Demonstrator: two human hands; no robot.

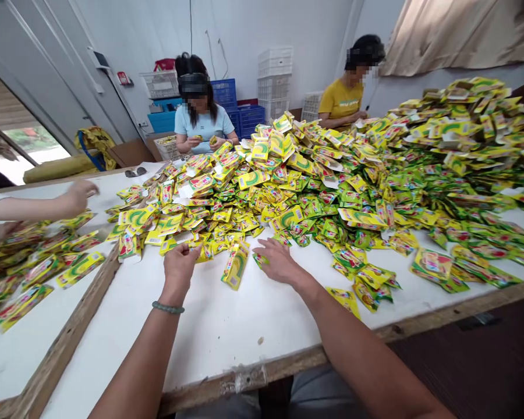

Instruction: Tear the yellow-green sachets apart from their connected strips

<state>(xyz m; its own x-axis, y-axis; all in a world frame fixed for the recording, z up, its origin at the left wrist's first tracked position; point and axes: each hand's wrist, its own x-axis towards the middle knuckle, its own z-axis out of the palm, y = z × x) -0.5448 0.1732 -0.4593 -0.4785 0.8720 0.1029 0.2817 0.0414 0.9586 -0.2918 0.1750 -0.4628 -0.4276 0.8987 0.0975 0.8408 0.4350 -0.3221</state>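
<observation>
My left hand (180,266), a bead bracelet (168,307) on its wrist, is closed with its fingertips pinched at a small yellow sachet (205,252) by the pile's near edge. The fingers partly hide that contact. My right hand (279,262) is low over the white table, its fingers bent around a small green sachet (260,261). Between both hands a yellow box (235,265) lies at a slant, apart from them. Just beyond rises a large heap of yellow-green sachets (327,201) mixed with flattened-looking yellow boxes (253,179).
A wooden strip (76,326) divides the white table (227,343) on the left. Past it, another person's arm (48,205) reaches over more boxes (41,270). Two people sit across, one in light blue (207,128), one in yellow (341,100). Blue crates (248,119) stand behind.
</observation>
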